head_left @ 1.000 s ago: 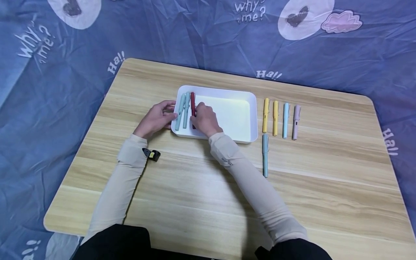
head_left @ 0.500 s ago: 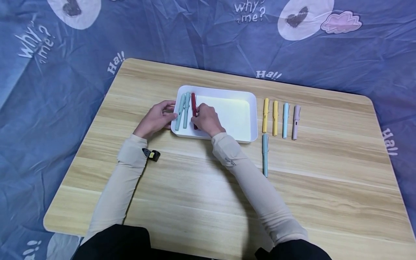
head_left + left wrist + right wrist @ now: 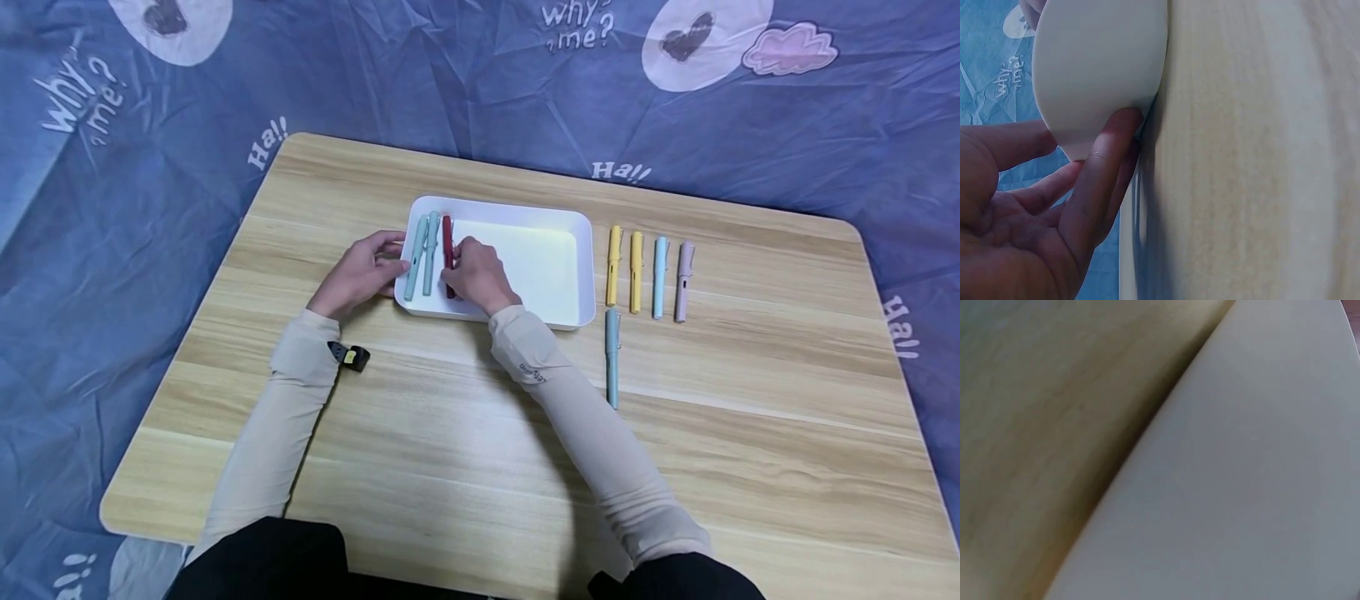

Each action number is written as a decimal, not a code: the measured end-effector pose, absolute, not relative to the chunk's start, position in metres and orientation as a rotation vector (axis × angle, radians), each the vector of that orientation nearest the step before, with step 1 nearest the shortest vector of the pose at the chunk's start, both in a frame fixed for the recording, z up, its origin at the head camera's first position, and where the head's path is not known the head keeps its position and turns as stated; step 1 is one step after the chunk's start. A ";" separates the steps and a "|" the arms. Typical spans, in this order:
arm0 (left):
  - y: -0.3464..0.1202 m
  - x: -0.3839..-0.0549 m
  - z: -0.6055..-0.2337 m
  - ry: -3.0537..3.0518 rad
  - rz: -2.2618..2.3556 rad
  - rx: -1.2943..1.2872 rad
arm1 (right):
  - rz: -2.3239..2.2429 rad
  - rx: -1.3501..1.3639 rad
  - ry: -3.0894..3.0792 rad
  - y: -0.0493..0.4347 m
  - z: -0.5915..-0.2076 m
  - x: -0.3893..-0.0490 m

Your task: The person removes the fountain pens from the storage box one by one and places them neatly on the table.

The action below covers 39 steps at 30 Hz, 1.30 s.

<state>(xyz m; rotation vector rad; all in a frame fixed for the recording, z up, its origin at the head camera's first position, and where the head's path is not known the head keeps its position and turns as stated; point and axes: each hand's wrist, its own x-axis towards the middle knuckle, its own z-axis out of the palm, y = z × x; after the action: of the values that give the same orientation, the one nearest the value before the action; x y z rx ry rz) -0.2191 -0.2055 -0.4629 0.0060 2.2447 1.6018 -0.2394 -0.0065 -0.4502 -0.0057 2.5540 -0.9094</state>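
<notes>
A shallow white tray point(image 3: 534, 271) lies on the table. At its left end two light teal pens, the outer pen point(image 3: 416, 258) and the inner pen point(image 3: 431, 254), lie side by side. My right hand point(image 3: 480, 275) pinches a dark red pen point(image 3: 447, 233) inside the tray, just right of them; its lower part is partly covered by the fingers. My left hand point(image 3: 363, 273) holds the tray's left end, thumb at the rim. In the left wrist view its fingers point(image 3: 1107, 156) press the outer wall point(image 3: 1100, 69). Only tray wall point(image 3: 1229, 475) and table show in the right wrist view, no hand.
Right of the tray stand in a row a yellow pen point(image 3: 613, 267), another yellow pen point(image 3: 636, 273), a light blue pen point(image 3: 660, 277) and a lilac pen point(image 3: 683, 283). Below them lies a blue-teal pen point(image 3: 612, 358). A patterned blue cloth point(image 3: 450, 83) hangs behind the table.
Over the first half second my right hand shifted slightly right with the red pen, widening the gap to the teal pens. Since then it has stayed put. My left hand has not moved.
</notes>
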 end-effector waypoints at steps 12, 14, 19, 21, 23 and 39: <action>-0.206 -0.218 -0.462 2.252 1.594 0.000 | -0.915 -0.051 2.573 -0.001 -0.448 -0.237; -0.206 -0.218 -0.462 2.249 1.596 -0.005 | -0.916 -0.058 2.571 0.000 -0.446 -0.236; -0.206 -0.219 -0.462 2.235 1.602 -0.004 | -0.932 -0.069 2.567 0.002 -0.444 -0.234; -0.206 -0.219 -0.463 2.226 1.614 0.000 | -0.944 -0.077 2.566 0.003 -0.443 -0.234; -0.206 -0.219 -0.463 2.219 1.622 0.007 | -0.963 -0.085 2.561 0.004 -0.441 -0.233; -0.204 -0.218 -0.461 2.227 1.610 0.005 | -1.107 -0.045 2.505 0.017 -0.423 -0.224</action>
<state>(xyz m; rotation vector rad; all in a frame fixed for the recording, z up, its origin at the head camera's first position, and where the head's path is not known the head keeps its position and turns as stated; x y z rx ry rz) -0.2182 -0.2043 -0.4609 0.0047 2.2268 1.6104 -0.2236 0.0166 -0.4231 -0.0446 2.5051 -1.1069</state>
